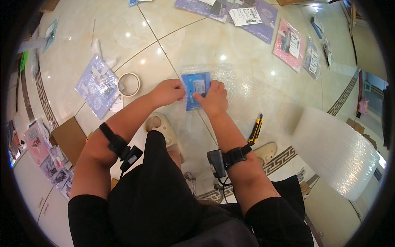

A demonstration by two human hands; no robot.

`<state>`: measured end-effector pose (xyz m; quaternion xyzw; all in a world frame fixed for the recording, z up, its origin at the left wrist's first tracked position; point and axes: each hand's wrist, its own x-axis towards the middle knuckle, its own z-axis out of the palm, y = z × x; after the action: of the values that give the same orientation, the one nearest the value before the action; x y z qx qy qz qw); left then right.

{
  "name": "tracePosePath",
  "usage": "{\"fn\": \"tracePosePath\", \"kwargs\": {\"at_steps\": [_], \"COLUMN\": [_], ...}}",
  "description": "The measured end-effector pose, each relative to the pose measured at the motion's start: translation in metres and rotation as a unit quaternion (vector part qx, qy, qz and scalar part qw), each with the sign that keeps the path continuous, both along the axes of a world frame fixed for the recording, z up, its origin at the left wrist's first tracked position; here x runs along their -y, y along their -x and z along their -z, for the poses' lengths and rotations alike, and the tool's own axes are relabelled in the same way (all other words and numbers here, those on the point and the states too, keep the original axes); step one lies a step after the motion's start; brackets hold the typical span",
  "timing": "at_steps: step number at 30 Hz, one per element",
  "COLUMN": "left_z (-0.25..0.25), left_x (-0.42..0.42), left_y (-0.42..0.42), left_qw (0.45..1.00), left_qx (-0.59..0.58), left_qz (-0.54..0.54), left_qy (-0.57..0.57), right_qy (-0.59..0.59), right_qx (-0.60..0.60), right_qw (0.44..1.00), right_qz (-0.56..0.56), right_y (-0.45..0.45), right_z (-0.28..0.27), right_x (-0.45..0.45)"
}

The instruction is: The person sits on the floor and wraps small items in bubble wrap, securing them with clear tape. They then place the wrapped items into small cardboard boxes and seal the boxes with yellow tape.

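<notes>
A blue flat packet (197, 89) with a pale label lies on a sheet of clear bubble wrap (247, 92) spread over the tiled floor. My right hand (216, 97) rests on the packet's right side, thumb across its face and fingers along the edge. At the packet's left edge, my left hand (171, 92) has its fingers curled at what looks like the wrap's edge; how firmly it pinches is hard to see. The wrap runs right to a large roll of bubble wrap (334, 151). A yellow and black utility knife (255, 129) lies near my right forearm.
Left of my hands are a roll of tape (129, 84) and a purple wrapped package (98, 85). Purple packages (259, 20) and a pink package (289, 44) lie at the top. A cardboard box (69, 139) is at the left. My feet wear cream clogs (168, 129).
</notes>
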<state>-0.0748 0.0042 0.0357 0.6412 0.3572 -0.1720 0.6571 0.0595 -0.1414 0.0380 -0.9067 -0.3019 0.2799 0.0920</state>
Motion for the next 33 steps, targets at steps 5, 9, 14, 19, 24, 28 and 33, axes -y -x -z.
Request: {"fn": "tracePosePath", "kwargs": {"at_steps": [5,9,14,19,24,28,33], "left_z": [0.014,0.011,0.019,0.022,0.019,0.019,0.019], "left_x": [0.005,0.005,0.004,0.002,0.000,0.002,-0.003], "left_y": [-0.030,-0.040,-0.030,-0.024,-0.026,-0.028,-0.031], "left_qw": [0.998,0.996,0.997,0.994,0.993,0.994,0.992], "left_qx": [-0.043,-0.051,-0.012,-0.003,0.003,0.001,0.011], "left_qz": [0.046,0.078,0.041,0.017,0.036,0.031,0.075], "left_qy": [0.008,-0.011,0.067,0.109,0.109,0.102,0.097], "right_qy": [0.030,0.015,-0.091,0.093,-0.024,-0.151,-0.141], "right_qx": [-0.010,-0.073,0.024,-0.039,-0.163,-0.227,-0.173], "right_qw": [1.000,0.997,0.982,0.986,0.985,0.962,0.975], "right_qz": [-0.002,0.007,0.164,0.131,0.058,0.032,-0.018], "right_y": [-0.001,-0.017,-0.057,-0.076,-0.070,-0.017,0.001], "right_z": [-0.001,-0.006,0.017,0.000,-0.011,-0.004,0.012], "right_x": [-0.005,-0.002,0.029,0.020,0.021,0.005,-0.007]}}
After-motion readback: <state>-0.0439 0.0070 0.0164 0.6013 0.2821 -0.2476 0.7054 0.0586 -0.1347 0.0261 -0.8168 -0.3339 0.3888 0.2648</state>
